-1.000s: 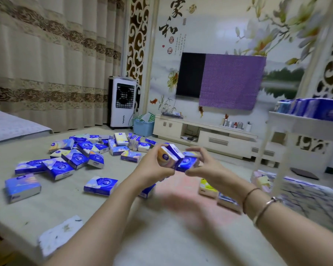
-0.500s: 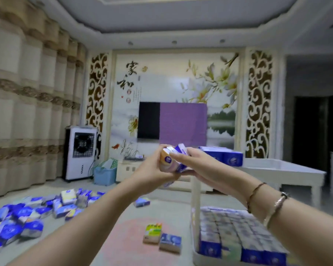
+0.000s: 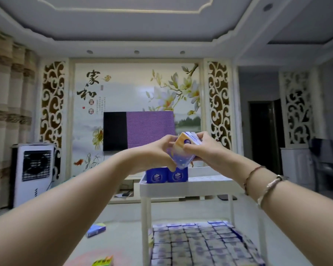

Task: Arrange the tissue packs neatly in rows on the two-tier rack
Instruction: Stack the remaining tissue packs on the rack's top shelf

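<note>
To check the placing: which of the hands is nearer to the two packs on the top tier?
Left. The left hand is just above the two packs; the right hand is higher, to their right.

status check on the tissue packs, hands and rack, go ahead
Left hand and right hand both grip held tissue packs above rack top tier. Two packs standing there; lower tier filled in rows. Nothing blocking.

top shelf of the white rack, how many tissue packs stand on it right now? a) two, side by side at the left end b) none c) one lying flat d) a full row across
a: two blue tissue packs stand side by side at the left end of the top shelf, just below the handheld packs; the shelf beside them is bare.
</note>
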`<state>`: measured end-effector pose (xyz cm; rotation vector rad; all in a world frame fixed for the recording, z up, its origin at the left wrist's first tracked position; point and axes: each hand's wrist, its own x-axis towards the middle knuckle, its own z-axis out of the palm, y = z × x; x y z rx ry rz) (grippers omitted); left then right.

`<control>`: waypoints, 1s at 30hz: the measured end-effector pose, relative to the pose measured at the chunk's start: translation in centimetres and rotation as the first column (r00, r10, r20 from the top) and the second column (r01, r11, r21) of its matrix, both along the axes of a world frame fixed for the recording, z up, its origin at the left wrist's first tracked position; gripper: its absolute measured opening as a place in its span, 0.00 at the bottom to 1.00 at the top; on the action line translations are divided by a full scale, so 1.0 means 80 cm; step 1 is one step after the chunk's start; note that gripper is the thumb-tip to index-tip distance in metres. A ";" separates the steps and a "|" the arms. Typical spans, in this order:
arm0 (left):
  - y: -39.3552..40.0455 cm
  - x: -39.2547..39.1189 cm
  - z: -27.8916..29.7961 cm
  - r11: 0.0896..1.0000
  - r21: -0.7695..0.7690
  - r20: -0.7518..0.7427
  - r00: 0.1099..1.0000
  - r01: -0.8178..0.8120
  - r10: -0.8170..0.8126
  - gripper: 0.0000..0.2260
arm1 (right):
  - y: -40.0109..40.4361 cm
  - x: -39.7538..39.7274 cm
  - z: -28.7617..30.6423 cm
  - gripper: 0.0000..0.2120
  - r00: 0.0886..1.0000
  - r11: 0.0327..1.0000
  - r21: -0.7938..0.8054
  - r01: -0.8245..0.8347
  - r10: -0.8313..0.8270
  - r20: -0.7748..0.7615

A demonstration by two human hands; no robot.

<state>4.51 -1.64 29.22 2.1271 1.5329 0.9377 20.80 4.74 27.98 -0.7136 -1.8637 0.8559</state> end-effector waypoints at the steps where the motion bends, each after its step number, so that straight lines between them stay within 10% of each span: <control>1: 0.013 -0.001 0.004 1.000 -0.009 -0.051 0.999 -0.016 0.016 0.33 | 0.018 0.004 0.000 0.27 0.998 0.998 -0.001 0.055 -0.055 -0.030; 5: 0.071 -0.016 0.020 0.987 0.043 -0.202 0.966 -0.153 0.159 0.24 | 0.084 0.018 0.004 0.26 0.960 0.964 0.029 0.265 -0.261 -0.101; 15: 0.190 -0.041 0.024 0.921 0.110 -0.356 0.850 -0.374 0.388 0.13 | 0.160 -0.035 -0.010 0.27 0.789 0.968 0.051 0.246 -0.230 0.570; 22: 0.217 -0.033 -0.008 0.943 -0.098 -0.548 0.808 -0.319 0.217 0.19 | 0.183 -0.034 -0.018 0.40 0.793 0.911 -0.032 0.412 -0.340 0.505; 27: 0.208 -0.027 -0.004 0.939 -0.118 -0.550 0.809 -0.324 0.210 0.18 | 0.168 -0.035 -0.018 0.12 0.697 0.895 -0.046 0.445 -0.313 0.645; 30: 0.204 -0.025 -0.005 0.946 -0.059 -0.586 0.778 -0.318 0.225 0.18 | 0.167 -0.036 -0.020 0.13 0.690 0.905 -0.040 0.423 -0.293 0.661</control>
